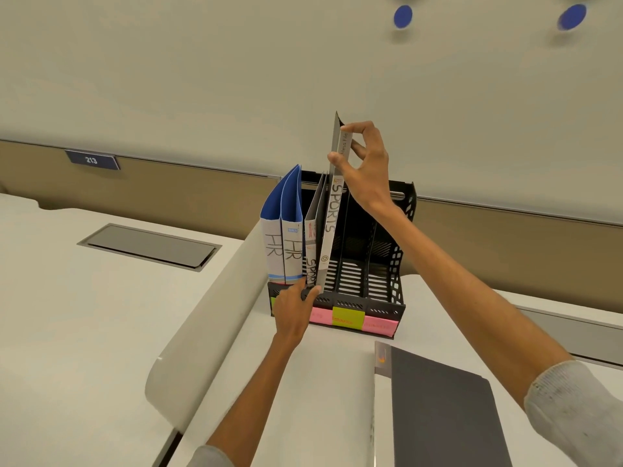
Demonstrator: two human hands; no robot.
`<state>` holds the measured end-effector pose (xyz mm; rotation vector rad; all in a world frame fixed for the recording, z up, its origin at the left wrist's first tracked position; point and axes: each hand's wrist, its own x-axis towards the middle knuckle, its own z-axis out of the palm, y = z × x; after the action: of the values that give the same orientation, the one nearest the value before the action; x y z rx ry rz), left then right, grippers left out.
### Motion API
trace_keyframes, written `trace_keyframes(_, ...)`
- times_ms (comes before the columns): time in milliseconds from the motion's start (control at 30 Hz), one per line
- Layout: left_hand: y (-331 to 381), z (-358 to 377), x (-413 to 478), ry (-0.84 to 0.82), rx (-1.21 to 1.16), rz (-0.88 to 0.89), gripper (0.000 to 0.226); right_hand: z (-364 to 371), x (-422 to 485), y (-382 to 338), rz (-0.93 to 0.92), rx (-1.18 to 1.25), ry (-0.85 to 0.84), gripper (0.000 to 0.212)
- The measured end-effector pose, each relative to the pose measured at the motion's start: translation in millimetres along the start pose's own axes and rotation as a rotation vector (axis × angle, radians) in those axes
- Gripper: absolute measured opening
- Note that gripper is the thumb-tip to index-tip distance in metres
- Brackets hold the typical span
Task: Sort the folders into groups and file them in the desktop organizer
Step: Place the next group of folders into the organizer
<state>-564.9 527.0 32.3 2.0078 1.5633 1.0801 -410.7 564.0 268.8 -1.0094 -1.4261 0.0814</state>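
Dark folder [445, 412]: lies flat on the bench [320, 382], nearest the camera, below and behind the right forearm, apart from both hands.
Sleeves: grey cuffs show at both arms, pushed up toward the elbows.
Left hand [292, 308]: reaches to the front lip of the organizer [387, 264]; fingertips [312, 291] press against the bottom edge of the grey folders. Fingers are extended rather than curled; whether it pinches anything I cannot tell.
Notes: a pink note [322, 316], a yellow note [348, 317] and another pink note [379, 326] are stuck on the organizer's front, just right of the left hand; their writing is too small to read.
Organizer: black, slotted, upright on the bench; the two slots right of the left hand hold nothing.
HR folders [283, 230]: two blue ones, standing in the slot just above and left of the left hand, each marked "HR".
SPORTS folder, short [312, 251]: grey, stands between the HR folders and the tall one, touching the left fingertips.
SPORTS folder, tall [332, 210]: grey spine, tilted slightly, bottom end in the second slot by the left hand, top end raised well above the organizer.
Right hand [362, 160]: pinches the tall folder's upper spine, thumb in front, fingers behind.
Wall: a plate reading "213" [91, 160], far left of both hands; two blue dots [403, 16] high above the right hand.
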Motion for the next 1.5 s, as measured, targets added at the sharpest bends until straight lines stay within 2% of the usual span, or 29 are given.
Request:
trace_keyframes(433, 0.9, 10.3, 10.5, 0.071, 0.113, -0.041, 0.040, 7.5, 1.9, 3.0, -0.082, -0.055, -0.014, 0.041)
trace_keyframes(567, -0.6, 14.6, 15.7, 0.059, 0.163, -0.120, 0.033, 11.0, -11.3, 5.7, -0.143, -0.099, -0.091, 0.040)
trace_keyframes(700, -4.3, 17.4, 13.5, 0.077, 0.089, -0.131, 0.028, 11.1, -43.5, 29.2, -0.024, -0.135, -0.161, 0.039)
trace_keyframes(800, -11.3, 17.9, 5.9, 0.057, 0.067, -0.094, 0.034, 16.1, -69.1, 44.8, 0.033, -0.177, -0.267, 0.036)
trace_keyframes(967, -14.4, 19.8, -7.7, -0.026, 0.041, -0.099, 0.055, 21.4, -71.9, 49.3, 0.124, -0.186, -0.265, 0.036)
trace_keyframes(1133, -8.0, 20.7, -18.4, -0.060, 0.016, -0.098, 0.062, 13.3, -75.4, 43.3, 0.127, -0.184, -0.281, 0.037)
trace_keyframes(1333, -1.5, 14.2, -37.4, -0.087, 0.031, -0.086, 0.064, -3.5, -99.8, 40.4, 0.166, -0.128, -0.381, 0.068)
trace_keyframes(1500, 3.8, 3.4, -55.8, -0.087, 0.056, -0.058, 0.062, -29.1, -121.6, 37.7, 0.233, -0.236, -0.383, 0.063)
